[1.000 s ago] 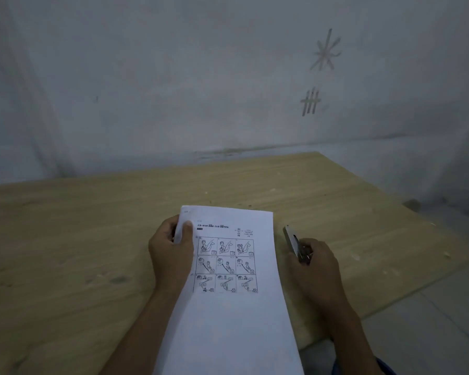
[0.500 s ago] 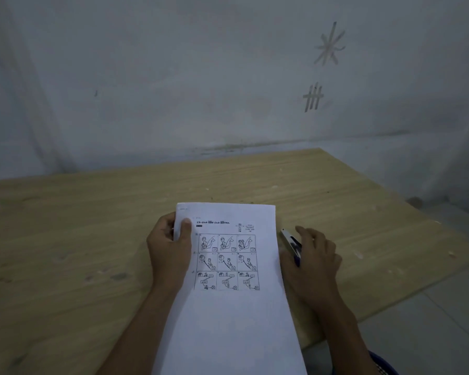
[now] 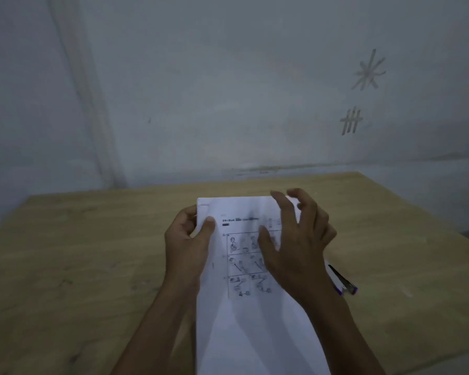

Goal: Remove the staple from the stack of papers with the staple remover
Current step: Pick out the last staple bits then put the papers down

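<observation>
Papers (image 3: 255, 334) sit centre over the tabletop (image 3: 92, 253), limp and light; I'd hold near the far-left corner. Left hand (image 3: 187, 247) grip pinches that edge. Right hand (image 3: 295, 244) hovers open, empty. Staple remover (image 3: 343, 281) lies right, near edge.

Stack of papers (image 3: 255, 334) showing as thin matt white paper with grey printing, table (image 3: 79, 253) showing as pale matt wood with visible grain, staple remover (image 3: 343, 281) looking dark and slightly glossy, wall (image 3: 228, 90) appearing matt, scuffed grey.
</observation>
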Tool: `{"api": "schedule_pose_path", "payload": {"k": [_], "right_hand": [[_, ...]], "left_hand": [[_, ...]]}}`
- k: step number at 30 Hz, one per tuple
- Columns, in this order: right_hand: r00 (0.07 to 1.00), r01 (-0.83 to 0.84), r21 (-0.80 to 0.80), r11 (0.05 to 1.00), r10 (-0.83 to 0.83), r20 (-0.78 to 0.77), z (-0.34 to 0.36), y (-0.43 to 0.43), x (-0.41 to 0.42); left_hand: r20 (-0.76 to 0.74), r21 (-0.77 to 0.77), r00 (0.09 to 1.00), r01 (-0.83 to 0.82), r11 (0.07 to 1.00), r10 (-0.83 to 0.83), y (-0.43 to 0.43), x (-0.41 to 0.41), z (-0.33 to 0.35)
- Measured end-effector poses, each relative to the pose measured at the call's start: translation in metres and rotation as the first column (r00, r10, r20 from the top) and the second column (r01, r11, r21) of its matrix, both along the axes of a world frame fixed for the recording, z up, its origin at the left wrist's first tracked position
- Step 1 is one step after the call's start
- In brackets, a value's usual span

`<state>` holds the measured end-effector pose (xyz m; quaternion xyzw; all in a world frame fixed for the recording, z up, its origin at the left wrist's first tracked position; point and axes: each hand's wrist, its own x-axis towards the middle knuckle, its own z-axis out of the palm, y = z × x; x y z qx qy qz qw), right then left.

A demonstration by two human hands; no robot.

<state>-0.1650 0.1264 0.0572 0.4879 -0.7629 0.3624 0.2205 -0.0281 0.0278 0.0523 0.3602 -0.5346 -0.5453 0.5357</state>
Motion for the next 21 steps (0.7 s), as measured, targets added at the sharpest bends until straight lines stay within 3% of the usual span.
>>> {"api": "schedule_pose_path", "payload": {"k": [7,11,21], "right_hand": [[0.949,-0.292,-0.129,0.948,0.271,-0.159,0.046,-0.014,0.056],[0.941,-0.326,-0.226,0.918,0.291,-0.174,0.063,-0.007,0.072],[0.937,-0.337,-0.366,0.867,0.270,-0.222,0.085,0.007,0.096]], "left_hand": [[-0.117,-0.103,0.981,0.140,0.985,-0.152,0.032,0.027,0.062],[-0.239,-0.102,0.955,0.155,0.983,-0.175,0.047,0.043,0.087],[-0.294,-0.182,0.952,0.033,0.983,-0.087,0.066,0.052,0.109]]}}
